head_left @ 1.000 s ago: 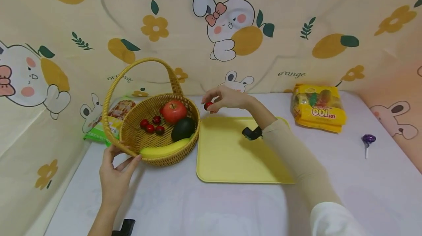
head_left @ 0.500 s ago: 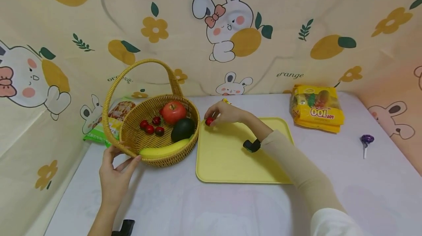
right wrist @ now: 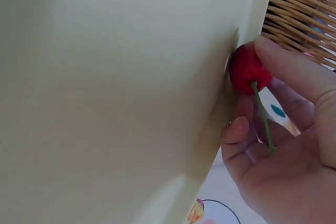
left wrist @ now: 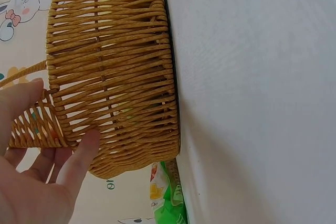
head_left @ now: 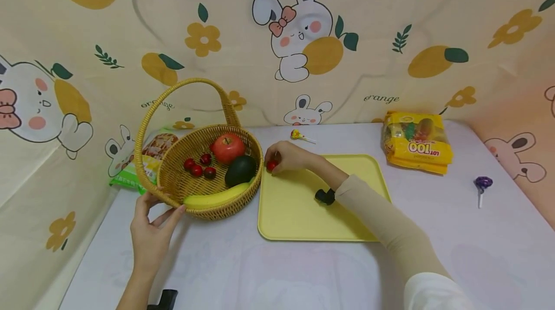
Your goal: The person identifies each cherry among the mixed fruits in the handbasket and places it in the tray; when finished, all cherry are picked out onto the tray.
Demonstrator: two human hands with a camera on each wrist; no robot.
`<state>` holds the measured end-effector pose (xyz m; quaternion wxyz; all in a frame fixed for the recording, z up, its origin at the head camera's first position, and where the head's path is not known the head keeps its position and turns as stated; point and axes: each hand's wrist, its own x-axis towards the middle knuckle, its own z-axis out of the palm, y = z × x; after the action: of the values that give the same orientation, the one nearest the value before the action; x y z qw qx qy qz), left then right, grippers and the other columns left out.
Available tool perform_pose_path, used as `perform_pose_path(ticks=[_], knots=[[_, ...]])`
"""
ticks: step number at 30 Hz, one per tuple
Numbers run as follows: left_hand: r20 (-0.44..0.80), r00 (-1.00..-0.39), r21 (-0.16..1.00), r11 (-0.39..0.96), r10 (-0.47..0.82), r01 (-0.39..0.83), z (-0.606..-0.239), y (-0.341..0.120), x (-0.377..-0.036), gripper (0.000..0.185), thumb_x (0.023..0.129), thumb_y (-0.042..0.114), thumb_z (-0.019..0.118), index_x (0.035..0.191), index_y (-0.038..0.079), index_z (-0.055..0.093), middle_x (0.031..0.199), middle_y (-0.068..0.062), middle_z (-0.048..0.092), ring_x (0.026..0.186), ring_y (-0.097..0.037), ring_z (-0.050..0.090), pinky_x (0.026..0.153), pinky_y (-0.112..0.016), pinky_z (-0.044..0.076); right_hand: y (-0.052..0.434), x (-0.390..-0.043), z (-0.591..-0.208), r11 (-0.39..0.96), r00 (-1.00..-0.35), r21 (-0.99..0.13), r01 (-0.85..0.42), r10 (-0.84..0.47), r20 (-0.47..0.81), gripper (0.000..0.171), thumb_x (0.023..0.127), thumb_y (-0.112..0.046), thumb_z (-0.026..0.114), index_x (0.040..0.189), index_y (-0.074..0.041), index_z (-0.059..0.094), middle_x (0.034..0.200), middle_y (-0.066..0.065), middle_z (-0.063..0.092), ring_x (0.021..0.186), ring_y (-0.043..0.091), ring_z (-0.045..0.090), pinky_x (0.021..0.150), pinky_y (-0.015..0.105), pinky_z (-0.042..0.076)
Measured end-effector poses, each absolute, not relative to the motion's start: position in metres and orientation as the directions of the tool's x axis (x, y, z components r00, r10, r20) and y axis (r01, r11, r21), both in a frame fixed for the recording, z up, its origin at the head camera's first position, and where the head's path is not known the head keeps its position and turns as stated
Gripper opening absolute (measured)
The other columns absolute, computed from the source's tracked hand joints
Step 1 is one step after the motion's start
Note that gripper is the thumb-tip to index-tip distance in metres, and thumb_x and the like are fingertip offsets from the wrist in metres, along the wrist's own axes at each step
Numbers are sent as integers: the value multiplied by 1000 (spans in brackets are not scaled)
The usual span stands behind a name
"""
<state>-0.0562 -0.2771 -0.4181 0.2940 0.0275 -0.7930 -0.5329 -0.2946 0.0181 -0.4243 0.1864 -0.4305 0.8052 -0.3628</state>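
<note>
- Table (head_left: 303, 271): pale cloth surface carrying a basket, a tray, snack bags and two lollipops.
- Tray (head_left: 299, 213): yellow, flat, just right of the basket; bare apart from the fruit at its far-left corner.
- Basket (head_left: 173, 175): woven, with a hoop handle; holds an apple (head_left: 228, 147), an avocado (head_left: 240, 169), a banana (head_left: 214, 199) and four cherries (head_left: 199, 164).
- Left hand (head_left: 151, 233): fingers curled round the near rim of the basket by the handle's foot, steadying it; the left wrist view shows the thumb pressed on the weave.
- Right hand (head_left: 291, 157): thumb and fingertips pinch a cherry (head_left: 271, 165), which touches the tray's raised edge in the right wrist view.
- Step in hand, as judged: setting a cherry from the basket down on the tray.
- Next move, as judged: loosen the pinch gently so the round fruit does not roll off the rim, then reach back into the basket.
</note>
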Motion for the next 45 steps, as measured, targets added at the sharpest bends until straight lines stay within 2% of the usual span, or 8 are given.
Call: perform_pose_path(ticks=[7, 20, 24, 27, 31, 35, 39, 45], knots=[[439, -822, 857, 443, -363, 262, -419, -277, -57, 65, 78, -18, 75, 135, -10, 46, 122, -8, 53, 112, -20, 52, 81, -16, 60, 19, -293, -427, 357, -553, -758, -546, -833, 6, 27, 77, 3, 82, 101, 3, 69, 99, 11, 69, 88, 19, 60, 79, 23, 56], [451, -819, 852, 444, -355, 277, -420, -277, -58, 65, 77, -19, 76, 135, -9, 46, 122, -11, 53, 112, -19, 52, 81, -15, 60, 27, -296, -426, 340, -574, -800, -495, -819, 7, 29, 77, 2, 82, 103, 1, 71, 99, 9, 70, 87, 21, 61, 79, 25, 55], [454, -820, 849, 448, -349, 280, -420, -277, -58, 65, 77, -19, 75, 135, -10, 46, 121, -8, 53, 112, -18, 53, 81, -16, 60, 33, -302, -413, 327, -577, -784, -528, -815, 49, 31, 80, -2, 80, 109, 2, 70, 104, 12, 70, 88, 21, 59, 76, 28, 55], [456, -819, 851, 441, -348, 286, -420, -276, -58, 64, 78, -19, 75, 134, -10, 46, 121, -9, 53, 111, -18, 53, 81, -17, 60, 28, -308, -389, 274, -581, -795, -542, -806, 118, 32, 83, -4, 77, 113, 3, 68, 107, 17, 68, 90, 23, 60, 76, 33, 57], [463, -817, 850, 433, -345, 299, -420, -277, -57, 63, 77, -21, 74, 133, -11, 46, 121, -12, 53, 111, -16, 53, 81, -19, 60, -4, -313, -352, 179, -549, -824, -537, -816, 181, 34, 85, -5, 77, 117, 4, 66, 110, 22, 66, 94, 24, 61, 82, 36, 58], [467, -818, 846, 440, -335, 302, -420, -278, -56, 63, 77, -21, 73, 133, -12, 45, 120, -14, 53, 112, -16, 54, 82, -20, 60, -55, -310, -331, 106, -478, -844, -526, -857, 190, 35, 87, -8, 77, 119, 2, 66, 113, 19, 66, 98, 22, 63, 89, 30, 58], [470, -817, 844, 442, -335, 304, -421, -280, -56, 64, 77, -21, 73, 134, -11, 45, 120, -14, 53, 111, -17, 54, 82, -20, 61, -105, -303, -327, 69, -416, -875, -479, -896, 158, 40, 88, -8, 76, 124, 2, 64, 117, 13, 66, 108, 25, 63, 92, 23, 57], [474, -812, 844, 439, -340, 309, -422, -279, -58, 63, 77, -21, 74, 133, -11, 46, 120, -13, 53, 111, -17, 53, 82, -18, 61, -151, -293, -339, 152, -389, -892, -425, -921, 29, 50, 89, -15, 76, 135, -2, 59, 137, 12, 57, 125, 26, 54, 94, 19, 53]])
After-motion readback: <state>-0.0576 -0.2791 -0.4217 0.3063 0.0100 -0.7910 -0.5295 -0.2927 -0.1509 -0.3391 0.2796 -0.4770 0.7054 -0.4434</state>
